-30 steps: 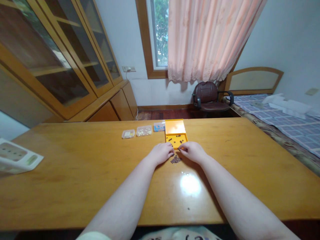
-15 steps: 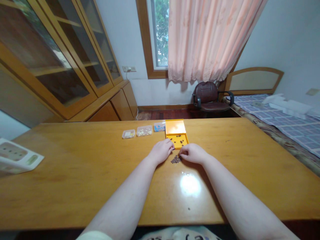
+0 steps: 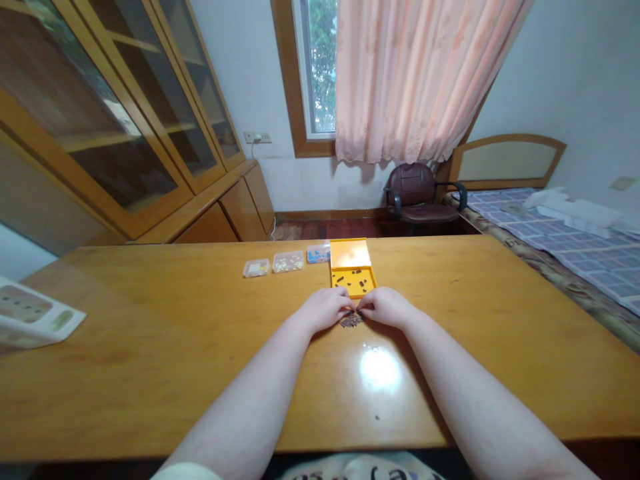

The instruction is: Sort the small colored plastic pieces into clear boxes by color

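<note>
A small heap of dark brown pieces (image 3: 352,321) lies on the table, too small to tell their exact kind. My left hand (image 3: 327,309) comes in over the heap's left side, fingertips pressed together. Opposite it, my right hand (image 3: 384,307) is closed in a pinch, and the fingertips of both hands nearly meet above the heap. Whatever they pinch is too small to make out. Just beyond them is an open yellow case (image 3: 356,293), its lid (image 3: 350,253) tipped back, with several scattered brown pieces (image 3: 361,283) in its base.
Left of the case stand clear plastic boxes: one with blue pieces (image 3: 318,254), one with pale pieces (image 3: 288,261), one with whitish items (image 3: 257,268). A single dark bit (image 3: 377,418) lies near the front edge. A white power-strip-like object (image 3: 37,313) is at far left.
My left hand has moved from the yellow case's near edge back toward me, down to the heap beside my right hand. The right hand has stayed almost in place.
</note>
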A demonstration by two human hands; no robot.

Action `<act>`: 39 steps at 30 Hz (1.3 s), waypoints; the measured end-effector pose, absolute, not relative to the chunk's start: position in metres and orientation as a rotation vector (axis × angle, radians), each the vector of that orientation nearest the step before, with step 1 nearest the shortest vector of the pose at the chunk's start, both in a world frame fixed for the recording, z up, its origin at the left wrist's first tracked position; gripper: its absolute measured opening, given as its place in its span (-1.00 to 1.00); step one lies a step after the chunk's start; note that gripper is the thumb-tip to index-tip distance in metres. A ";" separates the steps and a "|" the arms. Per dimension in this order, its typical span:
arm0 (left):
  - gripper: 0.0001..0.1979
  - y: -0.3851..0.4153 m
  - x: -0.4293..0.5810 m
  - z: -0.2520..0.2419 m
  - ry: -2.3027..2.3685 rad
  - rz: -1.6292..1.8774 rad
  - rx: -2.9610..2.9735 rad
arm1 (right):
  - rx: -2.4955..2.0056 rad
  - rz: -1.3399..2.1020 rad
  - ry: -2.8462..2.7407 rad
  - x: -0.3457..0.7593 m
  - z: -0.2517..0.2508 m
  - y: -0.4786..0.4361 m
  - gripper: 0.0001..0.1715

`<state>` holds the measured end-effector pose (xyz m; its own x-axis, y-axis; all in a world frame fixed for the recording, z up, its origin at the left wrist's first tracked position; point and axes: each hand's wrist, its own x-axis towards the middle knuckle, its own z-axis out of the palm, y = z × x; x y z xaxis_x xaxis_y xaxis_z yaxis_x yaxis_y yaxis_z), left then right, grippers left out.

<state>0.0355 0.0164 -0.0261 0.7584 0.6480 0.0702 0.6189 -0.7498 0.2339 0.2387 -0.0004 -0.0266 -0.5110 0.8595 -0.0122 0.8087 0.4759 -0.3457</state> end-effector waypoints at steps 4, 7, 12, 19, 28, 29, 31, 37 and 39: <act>-0.79 0.017 0.034 -0.029 0.995 0.204 2.754 | -1.496 0.417 -2.567 0.237 -0.027 0.000 -0.74; -0.80 0.018 0.033 -0.029 1.022 0.191 2.753 | -1.498 0.404 -2.576 0.236 -0.028 0.000 -0.75; -0.83 0.017 0.035 -0.026 1.045 0.165 2.750 | -1.505 0.389 -2.547 0.235 -0.026 0.000 -0.76; -0.84 0.017 0.035 -0.026 1.111 0.157 2.726 | -1.582 0.262 -2.311 0.237 -0.026 0.001 -0.75; -0.85 0.018 0.036 -0.025 1.111 0.168 2.707 | -1.706 0.298 -2.098 0.243 -0.029 0.005 -0.67; -0.85 0.018 0.036 -0.025 1.107 0.167 2.706 | -1.683 0.308 -2.139 0.243 -0.029 0.004 -0.68; -0.85 0.017 0.036 -0.023 1.102 0.162 2.710 | -1.610 0.341 -2.241 0.242 -0.027 0.002 -0.69; -0.84 0.016 0.036 -0.020 1.128 0.150 2.737 | -1.494 0.468 -2.368 0.239 -0.023 -0.002 -0.74; -0.83 0.017 0.036 -0.021 1.132 0.151 2.737 | -1.493 0.485 -2.366 0.239 -0.024 -0.002 -0.75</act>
